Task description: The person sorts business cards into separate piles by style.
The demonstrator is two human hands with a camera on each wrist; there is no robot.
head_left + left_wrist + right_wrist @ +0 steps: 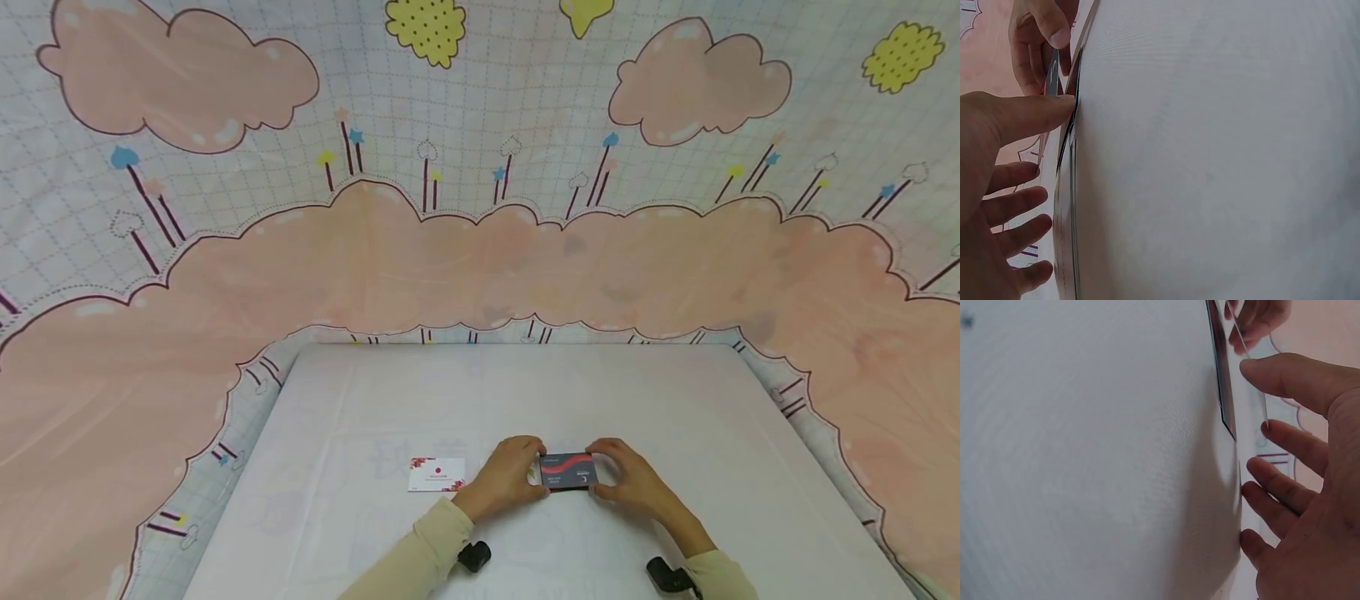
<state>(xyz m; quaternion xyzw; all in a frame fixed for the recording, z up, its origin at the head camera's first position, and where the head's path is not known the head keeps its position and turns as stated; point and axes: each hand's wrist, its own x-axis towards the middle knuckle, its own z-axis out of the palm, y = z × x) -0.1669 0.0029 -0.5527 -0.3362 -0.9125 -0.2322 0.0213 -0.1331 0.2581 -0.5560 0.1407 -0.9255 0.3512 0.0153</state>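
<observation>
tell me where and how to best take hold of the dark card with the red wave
Take the dark card by its two short ends, coming in from left and right, as the left hand and right hand do. It is thin and lies near flat on the white table, so only the edges offer a pinch.

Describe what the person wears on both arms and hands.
Both hands are bare: the left hand and right hand show no gloves or rings. Each arm wears a long, pale cream sleeve reaching the wrist. A small black camera unit sits under each wrist.
</observation>
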